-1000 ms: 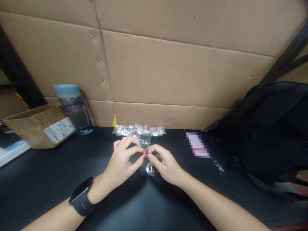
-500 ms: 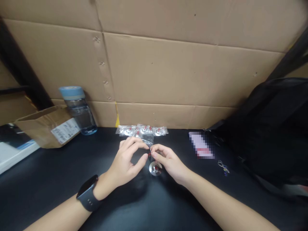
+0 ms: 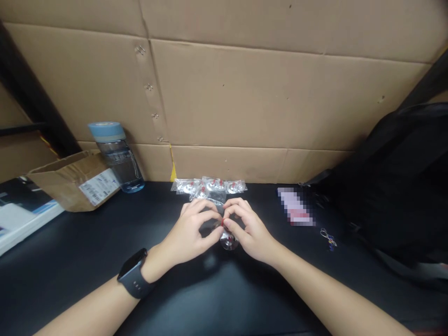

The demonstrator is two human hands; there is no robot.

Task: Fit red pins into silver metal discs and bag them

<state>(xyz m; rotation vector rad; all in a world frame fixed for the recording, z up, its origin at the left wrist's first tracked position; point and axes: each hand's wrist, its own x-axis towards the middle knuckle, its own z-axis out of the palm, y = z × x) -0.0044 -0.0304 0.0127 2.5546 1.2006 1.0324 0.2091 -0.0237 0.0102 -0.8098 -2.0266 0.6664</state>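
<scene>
In front of me, both hands meet over the black table. My right hand (image 3: 247,231) is closed, with thumb and forefinger pinching a small red piece (image 3: 222,223). My left hand (image 3: 196,228) curls in from the other side, its thumb and forefinger tips at the same red piece; fingers partly cover it, so its exact kind is unclear. Just below the fingertips is a shiny silver disc (image 3: 229,241) with a red centre. Behind the hands, several silver discs with red parts lie in clear plastic bags (image 3: 210,185). A dark smartwatch (image 3: 135,273) is on my left wrist.
At left stand a blue-capped water bottle (image 3: 121,161) and an open brown paper bag (image 3: 70,179), beside a white box (image 3: 42,224). To the right lie a blurred-out phone-like item (image 3: 297,207), a small beaded loop (image 3: 329,239) and a black bag (image 3: 402,186). Cardboard (image 3: 245,102) walls the back.
My left thumb and forefinger have come closer to the right fingertips at the red piece. The view has shifted slightly, and the hands now cover more of the silver disc.
</scene>
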